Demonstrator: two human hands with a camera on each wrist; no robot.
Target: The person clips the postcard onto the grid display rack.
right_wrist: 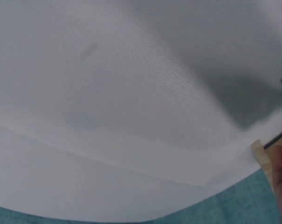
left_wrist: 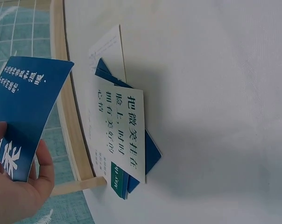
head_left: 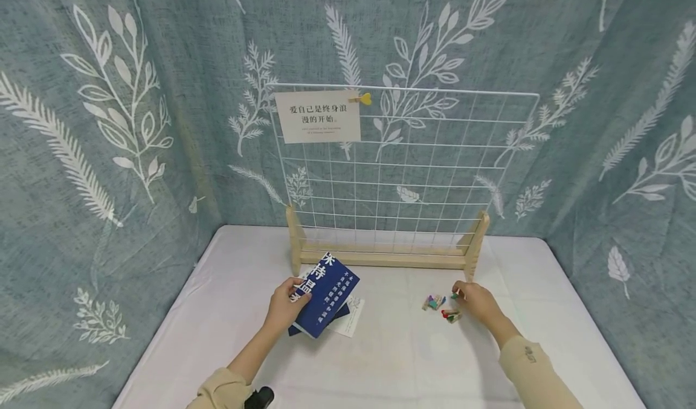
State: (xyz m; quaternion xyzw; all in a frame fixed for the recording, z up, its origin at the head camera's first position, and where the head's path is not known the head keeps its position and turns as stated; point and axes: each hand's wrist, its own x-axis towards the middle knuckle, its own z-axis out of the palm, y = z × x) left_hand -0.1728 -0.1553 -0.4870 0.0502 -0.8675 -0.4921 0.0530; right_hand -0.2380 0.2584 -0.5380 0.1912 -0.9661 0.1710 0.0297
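A blue card [head_left: 328, 294] with white characters is pinched between the thumb and fingers of my left hand [head_left: 284, 306], raised and tilted over a loose pile of cards. In the left wrist view the pile shows a white card with green characters [left_wrist: 124, 135] over blue ones. My right hand [head_left: 481, 305] has its fingertips together on a small wooden clothespin with a green end [head_left: 455, 296], beside a little heap of mini clothespins [head_left: 434, 302]. Only some fingers of the right hand [right_wrist: 281, 182] show at the edge of the right wrist view.
Behind the hands stands a white wire grid [head_left: 408, 167] in a wooden base [head_left: 380, 259]. A cream card [head_left: 318, 119] hangs at its upper left from a clothespin with a yellow heart [head_left: 364, 99]. Patterned curtains surround the white table [head_left: 402, 360].
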